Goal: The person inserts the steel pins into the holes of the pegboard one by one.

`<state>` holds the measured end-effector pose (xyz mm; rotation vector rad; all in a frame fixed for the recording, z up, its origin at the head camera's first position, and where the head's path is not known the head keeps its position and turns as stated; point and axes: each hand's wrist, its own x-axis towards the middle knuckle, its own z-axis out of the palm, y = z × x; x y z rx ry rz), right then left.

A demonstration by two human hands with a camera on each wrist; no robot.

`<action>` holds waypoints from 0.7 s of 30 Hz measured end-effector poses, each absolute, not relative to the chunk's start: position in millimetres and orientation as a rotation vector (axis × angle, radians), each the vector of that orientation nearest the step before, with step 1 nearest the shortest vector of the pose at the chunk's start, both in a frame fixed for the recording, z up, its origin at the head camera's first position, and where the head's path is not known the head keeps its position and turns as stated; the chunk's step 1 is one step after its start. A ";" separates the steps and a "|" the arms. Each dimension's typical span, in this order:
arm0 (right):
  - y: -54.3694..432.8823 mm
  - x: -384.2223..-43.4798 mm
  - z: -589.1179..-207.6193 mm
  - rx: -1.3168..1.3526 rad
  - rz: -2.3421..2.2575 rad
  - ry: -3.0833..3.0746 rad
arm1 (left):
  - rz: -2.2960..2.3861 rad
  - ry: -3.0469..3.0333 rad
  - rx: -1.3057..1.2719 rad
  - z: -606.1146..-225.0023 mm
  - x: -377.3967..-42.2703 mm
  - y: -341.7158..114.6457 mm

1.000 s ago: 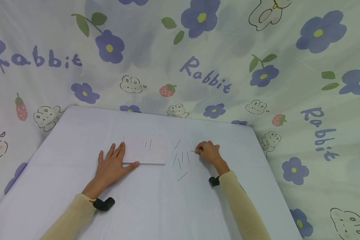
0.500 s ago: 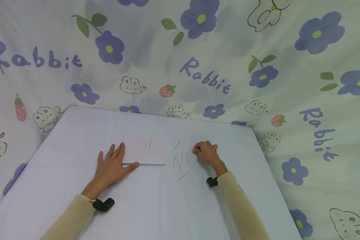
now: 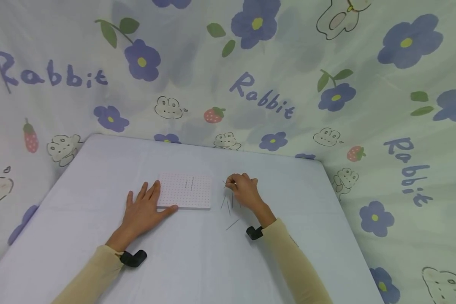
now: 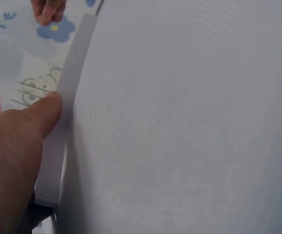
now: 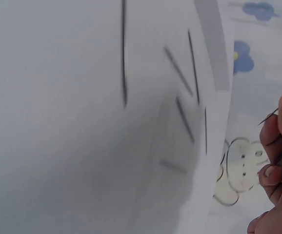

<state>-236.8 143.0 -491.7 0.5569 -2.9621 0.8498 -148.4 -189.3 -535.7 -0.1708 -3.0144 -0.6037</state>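
Observation:
My left hand (image 3: 141,214) lies with fingers spread at the left side of a white board (image 3: 182,198) dotted with rows of small holes. Its thumb (image 4: 46,112) touches the board's front edge in the left wrist view. Two thin dark needles (image 3: 192,184) show near the middle of the board. To the board's right, my right hand (image 3: 245,194) pinches a needle (image 5: 268,118) between thumb and index finger, its tip poking out in the right wrist view. Several loose needles (image 3: 229,207) lie on the table below and beside this hand, which partly covers them.
A white cloth covers the table (image 3: 197,261). Behind it and along the sides hangs a curtain (image 3: 190,59) printed with flowers, rabbits and strawberries. Each wrist carries a small black camera (image 3: 134,258).
My right hand has moved left with the pinched needle, from the right of the loose needles to above them, closer to the board. My left hand has stayed against the board.

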 end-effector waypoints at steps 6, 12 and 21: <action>120.3 -232.1 -488.6 0.679 0.883 -2.918 | -0.605 -3.014 -0.170 -532.4 -147.9 -186.0; 103.9 -228.5 -487.7 0.787 0.884 -2.874 | -0.584 -3.030 -0.164 -529.0 -147.0 -185.7; 76.2 -228.2 -490.3 0.812 0.714 -2.869 | -0.572 -3.038 -0.159 -529.7 -146.3 -185.8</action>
